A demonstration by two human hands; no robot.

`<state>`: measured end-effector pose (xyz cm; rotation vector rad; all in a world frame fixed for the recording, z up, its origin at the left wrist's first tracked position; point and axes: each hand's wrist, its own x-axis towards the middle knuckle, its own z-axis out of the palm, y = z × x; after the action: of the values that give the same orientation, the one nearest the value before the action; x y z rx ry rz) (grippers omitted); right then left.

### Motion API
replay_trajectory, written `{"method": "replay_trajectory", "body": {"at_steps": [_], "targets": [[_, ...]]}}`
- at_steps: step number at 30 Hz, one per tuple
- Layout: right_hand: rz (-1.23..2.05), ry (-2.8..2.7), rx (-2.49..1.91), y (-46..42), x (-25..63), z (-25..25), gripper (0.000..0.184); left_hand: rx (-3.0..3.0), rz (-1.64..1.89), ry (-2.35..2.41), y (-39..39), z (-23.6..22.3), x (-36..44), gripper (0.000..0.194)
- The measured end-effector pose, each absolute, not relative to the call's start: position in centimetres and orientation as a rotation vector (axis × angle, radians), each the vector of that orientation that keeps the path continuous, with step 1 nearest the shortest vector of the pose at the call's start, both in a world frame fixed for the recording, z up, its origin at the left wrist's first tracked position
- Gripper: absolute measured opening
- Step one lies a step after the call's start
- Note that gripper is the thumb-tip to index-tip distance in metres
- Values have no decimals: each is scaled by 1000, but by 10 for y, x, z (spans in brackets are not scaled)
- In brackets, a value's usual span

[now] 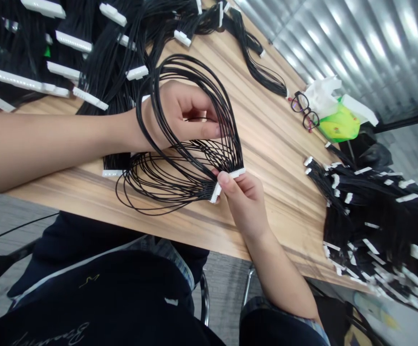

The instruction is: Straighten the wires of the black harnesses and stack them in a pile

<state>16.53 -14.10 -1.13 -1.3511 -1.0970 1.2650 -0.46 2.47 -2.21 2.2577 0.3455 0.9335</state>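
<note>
A wire harness (173,190) of many thin black wires is held above the wooden table, its wires bent round into wide loops. My right hand (243,197) pinches the long white connector (214,193) where the wires gather, thumb on top. Through the loops reaches my left hand (183,113), its fingers curled and its thumb against the wires to the right. Several wires pass over the back of that hand and the wrist. The left fingertips are partly hidden behind the wires.
Black harnesses with white connectors (74,42) are heaped at the upper left. Another pile (382,221) lies on the right. One bundle (255,62) stretches along the far edge. Glasses (304,110) and a green-yellow packet (340,124) lie near the corrugated metal wall (356,38).
</note>
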Motion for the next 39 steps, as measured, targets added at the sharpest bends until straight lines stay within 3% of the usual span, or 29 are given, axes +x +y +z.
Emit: {"method": "replay_trajectory", "body": {"at_steps": [5, 10, 16, 24, 34, 39], "targets": [[1321, -1063, -1305, -141, 164, -12, 32, 2126, 735, 253, 24, -22, -2, 44], [1372, -1028, -1255, -142, 162, -9, 23, 2040, 755, 188, 16, -15, -1, 30], [1390, -1003, -1258, -146, 162, -13, 21, 2044, 786, 126, 10, -9, -3, 35], [1330, -962, -1252, -145, 162, -18, 23, 1971, 858, 281, 8, -11, -1, 10], [1317, -1037, -1258, -143, 159, -13, 24, 2145, 846, 187, 8, -11, -6, 31], [1317, -1036, -1294, -144, 158, -14, 28, 2213, 851, 177, 10, -13, -6, 29]]}}
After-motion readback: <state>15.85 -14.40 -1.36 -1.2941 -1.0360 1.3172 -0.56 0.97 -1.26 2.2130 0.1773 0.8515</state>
